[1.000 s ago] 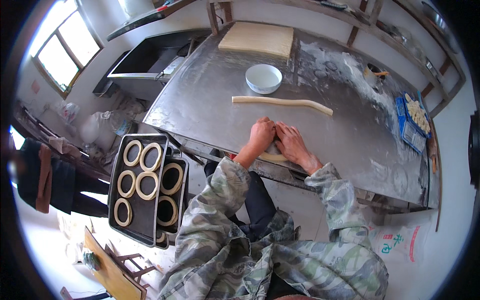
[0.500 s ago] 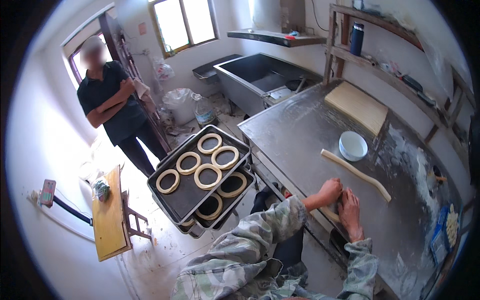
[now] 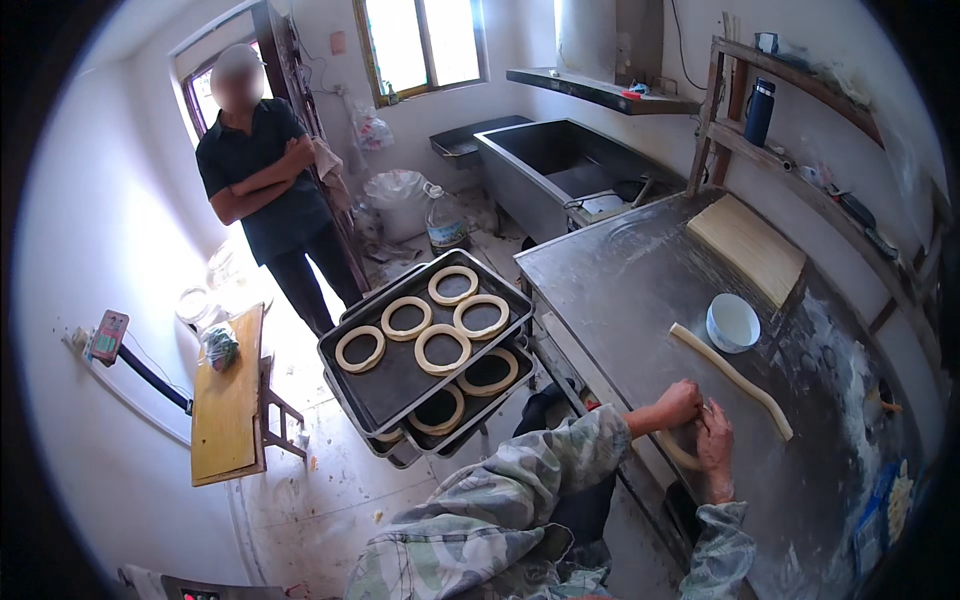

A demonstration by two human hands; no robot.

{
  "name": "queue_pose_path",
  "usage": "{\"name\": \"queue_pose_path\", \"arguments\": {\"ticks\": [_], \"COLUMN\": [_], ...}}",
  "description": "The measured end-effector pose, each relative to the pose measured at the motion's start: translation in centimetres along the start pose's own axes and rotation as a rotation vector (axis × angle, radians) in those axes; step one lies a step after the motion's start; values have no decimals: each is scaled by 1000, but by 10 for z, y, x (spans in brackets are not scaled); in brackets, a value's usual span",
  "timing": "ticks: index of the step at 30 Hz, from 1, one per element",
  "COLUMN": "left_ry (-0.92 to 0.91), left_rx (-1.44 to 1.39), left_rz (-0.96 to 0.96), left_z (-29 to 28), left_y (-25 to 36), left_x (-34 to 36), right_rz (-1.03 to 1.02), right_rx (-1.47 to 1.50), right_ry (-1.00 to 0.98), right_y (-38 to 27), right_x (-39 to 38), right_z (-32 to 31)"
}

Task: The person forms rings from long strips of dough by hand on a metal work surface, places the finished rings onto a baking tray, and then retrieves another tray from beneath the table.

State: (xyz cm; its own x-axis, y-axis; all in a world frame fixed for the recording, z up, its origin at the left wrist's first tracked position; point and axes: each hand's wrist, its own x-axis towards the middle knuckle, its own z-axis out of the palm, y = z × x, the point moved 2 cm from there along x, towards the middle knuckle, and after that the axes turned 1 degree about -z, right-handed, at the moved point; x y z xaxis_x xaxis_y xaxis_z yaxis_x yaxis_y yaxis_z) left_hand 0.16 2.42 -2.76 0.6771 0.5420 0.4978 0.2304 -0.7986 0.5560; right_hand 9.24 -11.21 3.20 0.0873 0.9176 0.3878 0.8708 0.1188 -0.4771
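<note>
Pale dough (image 3: 678,453) lies by the left hand (image 3: 681,402) and right hand (image 3: 715,440), fingers close, hold unclear; the view has swung toward the tray (image 3: 392,386), handwork seemingly little changed.

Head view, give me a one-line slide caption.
Two hands handle curved dough on a metal table with a bowl and dough strip; at left, an upper tray of five dough rings.

white walls (image 3: 110,260), super bright window (image 3: 424,42) | metal desk (image 3: 600,275), wooden shelf (image 3: 815,93) right | yellow side table (image 3: 226,420) left | grubby pale floor (image 3: 330,520), maybe tiled, hard to tell
</note>
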Motion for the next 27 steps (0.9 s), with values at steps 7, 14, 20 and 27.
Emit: {"name": "queue_pose_path", "arguments": {"ticks": [7, 14, 20, 27], "left_ry": [-43, -2, -23, 81], "left_rx": [-44, -3, 87, -74], "left_rz": [80, 37, 131, 10], "left_z": [-8, -7, 12, 11], "left_y": [17, 14, 20, -8], "left_x": [1, 2, 13, 3], "right_rz": [99, 202, 206, 163], "right_rx": [126, 69, 55, 60], "right_ry": [154, 102, 113, 113], "right_y": [34, 30, 41, 30], "right_x": [-5, -5, -10, 0], "right_z": [-16, -6, -12, -7]}}
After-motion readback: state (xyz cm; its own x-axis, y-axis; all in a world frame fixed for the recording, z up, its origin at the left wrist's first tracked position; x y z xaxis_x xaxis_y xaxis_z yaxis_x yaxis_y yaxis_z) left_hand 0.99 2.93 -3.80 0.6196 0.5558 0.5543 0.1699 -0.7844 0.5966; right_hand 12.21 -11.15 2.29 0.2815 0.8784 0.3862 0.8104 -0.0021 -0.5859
